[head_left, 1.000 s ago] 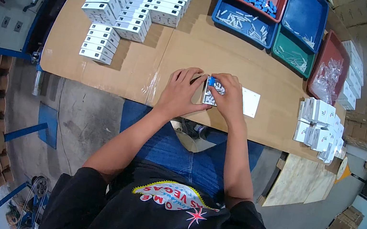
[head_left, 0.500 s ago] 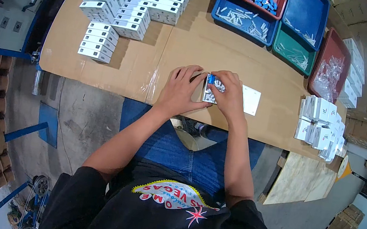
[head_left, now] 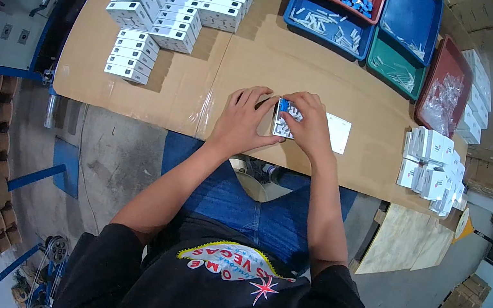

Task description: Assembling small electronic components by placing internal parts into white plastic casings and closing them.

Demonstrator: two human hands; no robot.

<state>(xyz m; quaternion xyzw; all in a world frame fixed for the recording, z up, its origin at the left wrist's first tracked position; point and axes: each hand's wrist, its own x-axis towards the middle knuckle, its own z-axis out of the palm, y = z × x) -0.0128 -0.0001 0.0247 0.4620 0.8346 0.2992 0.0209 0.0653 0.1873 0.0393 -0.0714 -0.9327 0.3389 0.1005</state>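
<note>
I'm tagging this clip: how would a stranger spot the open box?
On the cardboard-covered table, go to the near edge, where the left hand and right hand are. The open box lies between them. Unlike the flat white piece to its right, it shows blue and white parts inside.

In the head view I see the left forearm (head_left: 175, 184) and the right forearm (head_left: 327, 207) bare, both reaching forward and leaning inward. My left hand (head_left: 240, 120) is palm down, its thumb standing wide from the forefinger. My right hand (head_left: 310, 125) is close beside it, its fingers (head_left: 299, 99) bent downward.
</note>
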